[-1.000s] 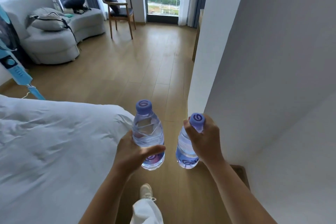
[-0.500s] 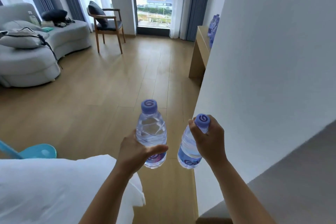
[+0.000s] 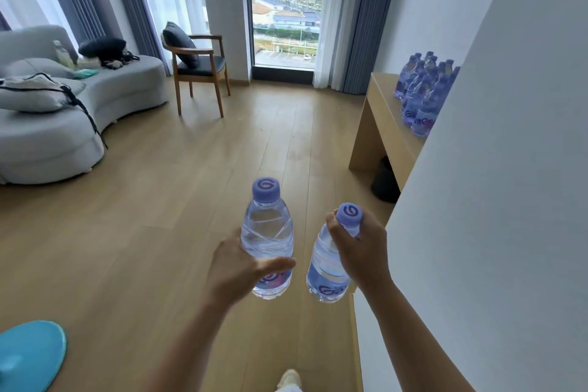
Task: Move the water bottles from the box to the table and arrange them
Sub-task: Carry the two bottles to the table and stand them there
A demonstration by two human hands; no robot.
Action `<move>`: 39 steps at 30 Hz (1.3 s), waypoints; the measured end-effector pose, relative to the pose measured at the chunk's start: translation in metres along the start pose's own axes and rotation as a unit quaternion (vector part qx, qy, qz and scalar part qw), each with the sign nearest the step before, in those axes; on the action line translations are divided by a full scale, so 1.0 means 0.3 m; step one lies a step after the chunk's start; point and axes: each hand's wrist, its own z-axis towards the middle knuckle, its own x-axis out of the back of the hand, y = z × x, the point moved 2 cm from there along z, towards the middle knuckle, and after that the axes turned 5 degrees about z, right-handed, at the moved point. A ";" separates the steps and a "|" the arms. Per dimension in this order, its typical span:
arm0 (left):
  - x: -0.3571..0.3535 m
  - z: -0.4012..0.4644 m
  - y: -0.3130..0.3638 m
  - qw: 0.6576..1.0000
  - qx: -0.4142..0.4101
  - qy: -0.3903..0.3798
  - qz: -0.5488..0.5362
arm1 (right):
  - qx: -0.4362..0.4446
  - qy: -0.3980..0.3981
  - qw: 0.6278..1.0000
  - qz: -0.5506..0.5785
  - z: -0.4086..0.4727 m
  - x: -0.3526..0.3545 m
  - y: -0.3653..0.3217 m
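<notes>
Two bottles carried upright over the wood floor [image 3: 191,232]. Counter [image 3: 381,111] ahead right, with a cluster of bottles [image 3: 420,95] standing on it against the wall. Left hand [image 3: 235,270] wraps the left bottle [image 3: 267,232] around its lower body. Right hand [image 3: 362,251] grasps the right bottle [image 3: 327,270] at neck and shoulder, cap showing above the fingers.

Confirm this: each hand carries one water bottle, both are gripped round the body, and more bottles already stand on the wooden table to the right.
Not quite. The head view shows the left hand gripping its bottle round the body, but the right hand holds its bottle at the neck, just under the cap. The rest holds: more bottles stand on the wooden table to the right.
</notes>
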 end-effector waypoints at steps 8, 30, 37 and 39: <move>-0.063 0.728 0.174 0.999 -0.009 0.023 -0.023 | -0.005 0.002 1.000 0.013 0.701 -0.204 0.218; -0.497 2.426 0.506 0.984 -0.056 -0.168 -0.024 | -0.070 0.179 0.980 -0.044 2.056 -0.466 0.807; -0.750 2.792 0.581 0.971 -0.072 -0.230 0.002 | -0.097 0.213 0.971 -0.057 2.382 -0.388 1.007; -0.843 2.912 0.605 0.969 -0.070 -0.239 0.007 | -0.103 0.225 0.968 -0.036 2.497 -0.343 1.059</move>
